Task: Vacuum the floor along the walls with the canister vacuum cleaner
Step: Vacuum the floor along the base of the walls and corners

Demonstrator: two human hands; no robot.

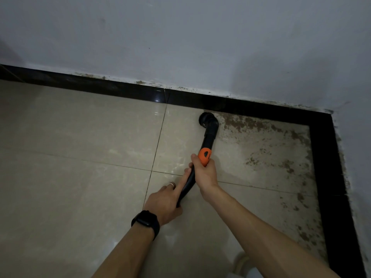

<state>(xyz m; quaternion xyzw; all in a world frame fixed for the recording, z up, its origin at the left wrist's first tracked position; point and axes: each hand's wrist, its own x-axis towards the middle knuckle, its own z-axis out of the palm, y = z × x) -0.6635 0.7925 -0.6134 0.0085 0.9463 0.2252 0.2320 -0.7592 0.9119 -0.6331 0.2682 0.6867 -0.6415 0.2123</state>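
Right hand (205,174) grips hose (190,181); left hand (164,203) hides hose end.

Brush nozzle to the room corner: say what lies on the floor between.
In the head view, brown dirt patches speckle the tile between the brush nozzle and the corner, beside the black baseboard.

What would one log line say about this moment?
phase: edge vacuuming | nozzle: at baseboard | right hand: grips orange handle | left hand: holds hose | dirt: toward corner

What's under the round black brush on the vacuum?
Glossy beige floor tile, with brown dirt beside the round black brush. The spot right beneath it is covered.
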